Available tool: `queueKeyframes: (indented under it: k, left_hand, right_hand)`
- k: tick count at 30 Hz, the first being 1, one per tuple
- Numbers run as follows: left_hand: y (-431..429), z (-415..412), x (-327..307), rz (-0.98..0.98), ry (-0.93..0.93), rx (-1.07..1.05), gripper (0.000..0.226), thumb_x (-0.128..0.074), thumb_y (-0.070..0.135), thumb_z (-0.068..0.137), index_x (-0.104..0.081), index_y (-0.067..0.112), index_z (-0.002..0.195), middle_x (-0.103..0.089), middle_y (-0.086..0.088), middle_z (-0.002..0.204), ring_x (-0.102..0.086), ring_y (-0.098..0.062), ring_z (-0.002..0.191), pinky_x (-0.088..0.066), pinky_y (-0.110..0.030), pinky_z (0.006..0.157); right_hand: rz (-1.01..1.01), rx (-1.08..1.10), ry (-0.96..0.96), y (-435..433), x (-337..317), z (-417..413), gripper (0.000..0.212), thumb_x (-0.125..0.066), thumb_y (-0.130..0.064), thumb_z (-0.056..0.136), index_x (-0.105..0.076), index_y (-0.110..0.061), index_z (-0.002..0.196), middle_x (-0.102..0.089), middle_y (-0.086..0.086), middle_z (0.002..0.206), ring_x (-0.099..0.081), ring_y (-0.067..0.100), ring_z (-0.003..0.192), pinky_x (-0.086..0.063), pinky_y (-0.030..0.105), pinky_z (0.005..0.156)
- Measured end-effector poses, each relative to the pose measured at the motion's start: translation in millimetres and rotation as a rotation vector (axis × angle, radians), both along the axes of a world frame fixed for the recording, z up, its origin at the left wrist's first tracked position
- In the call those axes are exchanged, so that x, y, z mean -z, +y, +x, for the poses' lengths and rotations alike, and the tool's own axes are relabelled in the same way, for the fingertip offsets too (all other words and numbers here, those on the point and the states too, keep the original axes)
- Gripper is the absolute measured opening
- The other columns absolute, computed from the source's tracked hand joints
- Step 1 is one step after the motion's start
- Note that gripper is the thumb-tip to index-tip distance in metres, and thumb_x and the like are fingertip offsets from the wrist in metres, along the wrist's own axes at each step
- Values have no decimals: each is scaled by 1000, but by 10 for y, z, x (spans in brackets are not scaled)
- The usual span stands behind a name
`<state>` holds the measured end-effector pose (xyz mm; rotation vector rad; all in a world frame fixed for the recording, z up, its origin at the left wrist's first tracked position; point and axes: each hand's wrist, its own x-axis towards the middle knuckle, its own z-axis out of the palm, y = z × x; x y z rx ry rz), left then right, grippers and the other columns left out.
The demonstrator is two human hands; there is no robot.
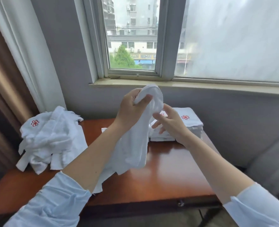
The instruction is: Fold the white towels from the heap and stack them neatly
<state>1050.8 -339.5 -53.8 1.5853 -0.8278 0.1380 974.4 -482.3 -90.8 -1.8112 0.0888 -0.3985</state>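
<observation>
From my seat, the left hand (132, 105) is raised in front of the windowsill (201, 86), forearm angled up from the lower left, fingers and thumb curled round the bunched top of one white towel (132, 153). The right hand (169, 123) sits just beside it and slightly lower, fingers spread and loosely extended, holding nothing. Its thumb and forefinger are right at the towel's edge, though I cannot tell if they touch it. Both forearms are bare, with pale blue sleeves pushed back.

The towel hangs lengthwise from that grip, long axis close to vertical and leaning down to the left, its lower end trailing onto the wooden table (168, 169).

The only markings I can find are red flower-shaped emblems with no lettering. One is on the crumpled heap (50, 140) at the table's left (emblem (35, 123) facing up). Another is on the folded stack (192, 126) at the far right, behind the right hand. Shop signs through the window (132, 38) are too blurred to read.
</observation>
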Motion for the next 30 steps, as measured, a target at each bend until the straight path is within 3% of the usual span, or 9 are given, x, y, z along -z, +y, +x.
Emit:
queueKeyframes:
  k: [3, 8, 10, 15, 18, 21, 23, 26, 30]
  left_hand:
    - [-194, -133, -67, -29, -10, 31, 34, -62, 35, 88, -61, 1, 84, -52, -1, 72, -45, -8, 64, -37, -20, 58]
    - [-340, -134, -24, 21, -32, 1, 38, -62, 29, 95, -54, -6, 82, -45, -2, 70, -40, -10, 63, -33, -23, 59]
    - [-361, -71, 53, 50, 29, -46, 30, -61, 26, 97, -57, 0, 83, -47, 3, 70, -40, -8, 63, -35, -24, 60]
    - [-392, 60, 249, 86, 147, -172, 28, -60, 33, 97, -61, 5, 93, -57, -1, 79, -52, -18, 73, -48, -44, 74]
    - [-420, 61, 294, 105, 139, -174, 32, -60, 39, 96, -59, 8, 88, -54, 3, 73, -50, -16, 68, -45, -39, 68]
    - [-446, 49, 319, 125, 114, -191, 31, -60, 42, 96, -58, 14, 83, -52, 10, 69, -47, -10, 62, -40, -32, 64]
    - [-441, 60, 324, 143, 84, -205, 30, -60, 43, 95, -61, 14, 87, -54, 10, 70, -49, -11, 64, -40, -32, 63]
    - [-419, 75, 310, 185, 21, -249, 31, -58, 48, 94, -63, 18, 91, -57, 11, 72, -52, -8, 64, -39, -30, 59]
    - [-385, 57, 298, 259, -78, -333, 22, -55, 52, 95, -58, 31, 92, -57, 20, 73, -53, 0, 66, -32, -22, 53]
  right_hand:
    - [1, 40, 68, -162, -2, -97, 8, -55, -26, 100, -60, -25, 106, -67, -5, 100, -70, 19, 58, -45, 24, 40]
    - [111, 211, 176, -446, 72, -302, 19, -48, -27, 103, -54, -10, 110, -62, 12, 104, -67, 22, 52, -43, 23, 39]
    - [168, 311, 136, -518, 83, -358, 17, -48, -28, 104, -53, -12, 105, -61, 11, 100, -66, 22, 51, -45, 24, 38]
    - [67, 536, -121, -626, 81, -398, 20, -58, -30, 99, -54, -15, 86, -58, 5, 71, -55, 12, 43, -50, 30, 45]
    - [37, 626, -199, -695, 1, -400, 21, -63, -38, 94, -56, -27, 77, -56, -1, 65, -52, 14, 45, -50, 39, 55]
    - [4, 637, -228, -775, -52, -408, 22, -66, -38, 93, -57, -27, 75, -57, -2, 63, -54, 13, 45, -52, 40, 56]
    - [-78, 651, -211, -823, -52, -416, 21, -66, -39, 92, -58, -31, 75, -57, -8, 65, -59, 11, 53, -53, 38, 61]
    - [-319, 669, -173, -910, -17, -445, 17, -66, -36, 92, -59, -32, 77, -56, -15, 76, -56, 2, 70, -41, 27, 67]
    - [-472, 618, -148, -1017, 38, -444, 8, -66, -30, 93, -66, -23, 89, -58, -10, 88, -55, 8, 86, -37, 26, 72]
